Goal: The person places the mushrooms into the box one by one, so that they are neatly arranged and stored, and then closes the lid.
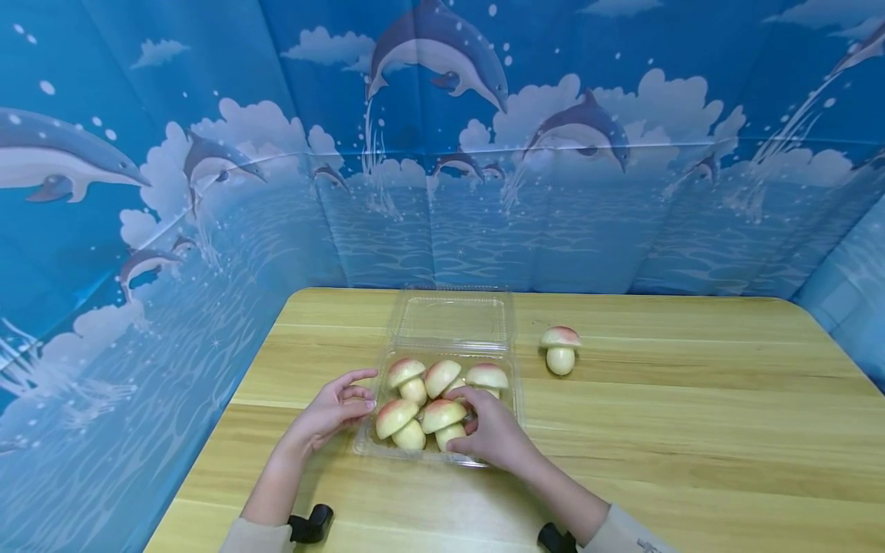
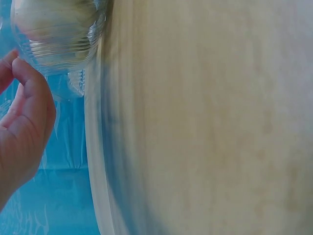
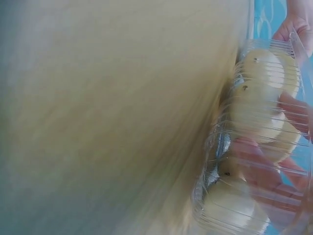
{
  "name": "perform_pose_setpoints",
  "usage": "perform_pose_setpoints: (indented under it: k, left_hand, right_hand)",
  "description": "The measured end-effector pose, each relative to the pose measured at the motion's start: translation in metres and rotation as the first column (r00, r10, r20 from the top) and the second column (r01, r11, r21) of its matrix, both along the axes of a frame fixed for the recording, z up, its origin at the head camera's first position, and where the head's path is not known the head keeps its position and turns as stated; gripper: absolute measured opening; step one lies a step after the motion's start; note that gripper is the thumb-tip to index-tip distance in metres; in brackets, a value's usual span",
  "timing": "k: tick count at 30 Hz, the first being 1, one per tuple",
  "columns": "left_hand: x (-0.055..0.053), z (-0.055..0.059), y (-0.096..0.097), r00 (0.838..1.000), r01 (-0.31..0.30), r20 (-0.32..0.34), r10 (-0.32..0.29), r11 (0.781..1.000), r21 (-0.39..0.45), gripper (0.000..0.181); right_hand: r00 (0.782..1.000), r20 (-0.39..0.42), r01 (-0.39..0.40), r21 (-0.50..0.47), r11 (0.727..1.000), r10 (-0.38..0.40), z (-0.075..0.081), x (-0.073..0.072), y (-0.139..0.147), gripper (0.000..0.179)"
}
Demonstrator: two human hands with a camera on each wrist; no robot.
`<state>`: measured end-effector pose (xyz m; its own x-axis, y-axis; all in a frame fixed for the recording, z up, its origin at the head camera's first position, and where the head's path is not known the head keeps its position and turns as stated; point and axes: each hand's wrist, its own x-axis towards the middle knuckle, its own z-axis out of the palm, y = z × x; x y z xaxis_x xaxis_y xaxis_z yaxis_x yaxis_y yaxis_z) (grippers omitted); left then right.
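And R hand pinched front-right mushroom in the box; L hand, fingers loose, sat at its L rim. Lone mushroom lay beyond, R of box on worktop, stem twd person, nearer R hand.

From the head, looking far and down over most of the table; from both wrists, close, low and turned sideways, all sharing the clear container.
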<state>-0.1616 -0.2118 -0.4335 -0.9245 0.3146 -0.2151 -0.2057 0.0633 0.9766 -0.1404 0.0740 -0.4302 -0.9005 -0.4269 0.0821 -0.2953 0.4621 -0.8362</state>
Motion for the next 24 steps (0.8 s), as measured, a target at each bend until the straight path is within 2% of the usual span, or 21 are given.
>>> perform_pose_setpoints:
  k: [5, 11, 15, 21, 24]
  left_hand:
    - [-0.001, 0.0, 0.001, 1.0, 0.013, -0.008, -0.013, 1.0, 0.003, 0.062]
    - [-0.002, 0.0, 0.002, 1.0, 0.008, -0.004, -0.008, 1.0, -0.001, 0.063]
    - [-0.002, 0.0, 0.002, 1.0, 0.015, -0.01, -0.015, 1.0, -0.003, 0.063]
    - [0.0, 0.001, 0.0, 1.0, 0.003, 0.003, -0.003, 1.0, 0.001, 0.063]
    - [0.0, 0.001, 0.0, 1.0, 0.005, 0.004, -0.005, 1.0, 0.002, 0.063]
  right_hand:
    - [0.999, 0.035, -0.004, -0.019, 1.0, 0.004, 0.003, -0.001, 0.003, 0.059]
    - [0.99, 0.141, 0.03, -0.071, 0.997, -0.019, 0.014, -0.003, 0.012, 0.057]
    - [0.974, 0.222, 0.073, -0.137, 0.988, -0.042, 0.023, -0.004, 0.02, 0.056]
    - [0.944, 0.331, 0.085, -0.237, 0.968, -0.002, 0.033, -0.008, 0.036, 0.057]
    - [0.937, 0.348, 0.086, -0.269, 0.959, 0.013, 0.035, -0.01, 0.046, 0.058]
